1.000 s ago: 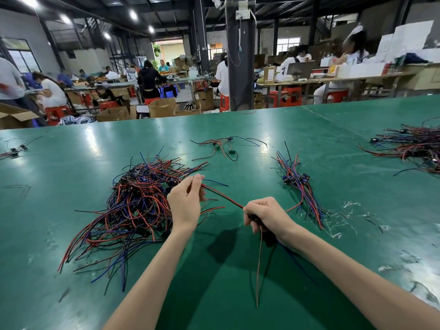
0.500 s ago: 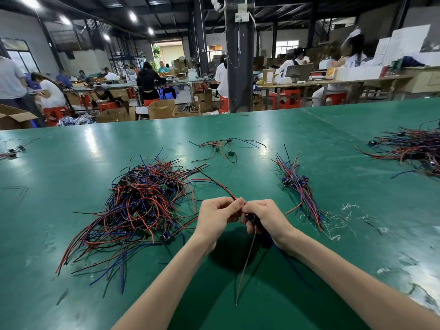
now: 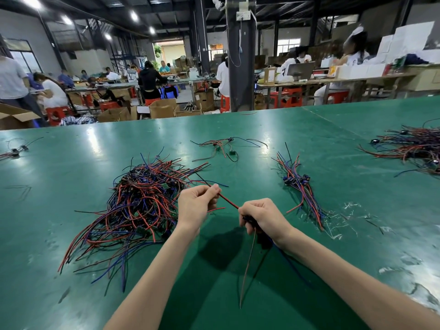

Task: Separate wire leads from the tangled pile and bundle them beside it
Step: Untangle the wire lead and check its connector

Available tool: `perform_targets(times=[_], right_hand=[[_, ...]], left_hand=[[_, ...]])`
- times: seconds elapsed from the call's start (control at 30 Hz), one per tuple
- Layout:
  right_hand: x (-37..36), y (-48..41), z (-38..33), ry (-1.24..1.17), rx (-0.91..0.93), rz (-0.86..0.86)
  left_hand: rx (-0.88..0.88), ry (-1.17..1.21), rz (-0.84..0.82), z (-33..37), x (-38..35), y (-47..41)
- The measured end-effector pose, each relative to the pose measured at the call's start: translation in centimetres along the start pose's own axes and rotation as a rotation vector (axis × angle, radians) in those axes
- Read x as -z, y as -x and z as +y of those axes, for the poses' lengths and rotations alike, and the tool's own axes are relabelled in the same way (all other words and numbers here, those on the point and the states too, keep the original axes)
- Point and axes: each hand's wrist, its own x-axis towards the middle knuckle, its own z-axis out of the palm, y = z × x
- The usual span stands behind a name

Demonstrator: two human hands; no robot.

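Note:
A tangled pile (image 3: 140, 206) of red, blue and black wire leads lies on the green table (image 3: 71, 294), left of centre. My left hand (image 3: 196, 206) pinches a red and black lead (image 3: 228, 201) at the pile's right edge. That lead runs taut to my right hand (image 3: 262, 216), which is closed on a black connector with wire tails hanging down toward me. A sorted bundle (image 3: 301, 186) of leads with black connectors lies to the right of my hands.
A small loose group of leads (image 3: 223, 146) lies further back. Another large wire heap (image 3: 414, 146) sits at the far right, and a few leads (image 3: 14, 151) at the left edge. Plastic scraps (image 3: 352, 210) litter the table right of the bundle. People work at benches behind.
My left hand met my right hand half a second ago, then drew back left along the red lead. The right hand stayed in place.

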Motion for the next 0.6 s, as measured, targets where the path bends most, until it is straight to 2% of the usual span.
perform_targets(times=[0.3, 0.5, 0.6], right_hand=[[-0.3, 0.1, 0.0, 0.028, 0.015, -0.032], [-0.1, 0.1, 0.3, 0.041, 0.016, -0.029], [0.0, 0.0, 0.3, 0.048, 0.018, -0.028]], left_hand=[[-0.019, -0.029, 0.152, -0.2, 2.4, -1.6], [-0.236, -0.395, 0.159, -0.2, 2.3, -1.2], [-0.318, -0.476, 0.196, -0.3, 2.4, -1.2]])
